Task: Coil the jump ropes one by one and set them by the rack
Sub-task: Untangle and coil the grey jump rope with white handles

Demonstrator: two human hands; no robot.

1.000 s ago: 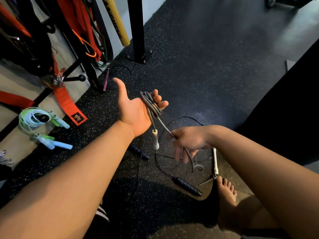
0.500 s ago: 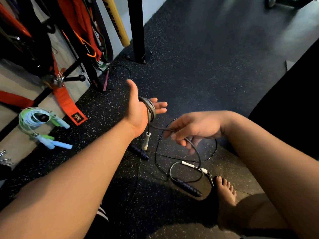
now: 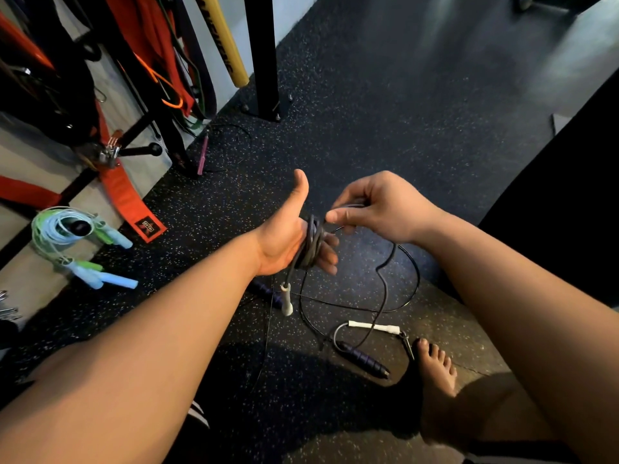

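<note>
A bare foot (image 3: 435,366) rests on the floor (image 3: 418,128) at lower right. Just left of it lies a black rope (image 3: 363,360) with a ribbed grip, its thin cord looping over the mat. 1 white handle (image 3: 373,327) of the grey rope (image 3: 311,246) lies beside it.

Above these, the left hand (image 3: 284,236) is raised with the thumb up and the 4 fingers pressed together, nearly straight. The grey rope is wound round them in several turns, and its second handle (image 3: 286,300) hangs just under the palm. The right hand (image 3: 378,209) pinches the rope's free length between thumb and forefinger, right beside the coil, and slack drops from there to the floor.

Farther left, coiled ropes (image 3: 67,229) with blue and green grips lie at the foot of the rack (image 3: 147,105), near an orange strap (image 3: 130,202). A black post (image 3: 263,55) stands beyond.
</note>
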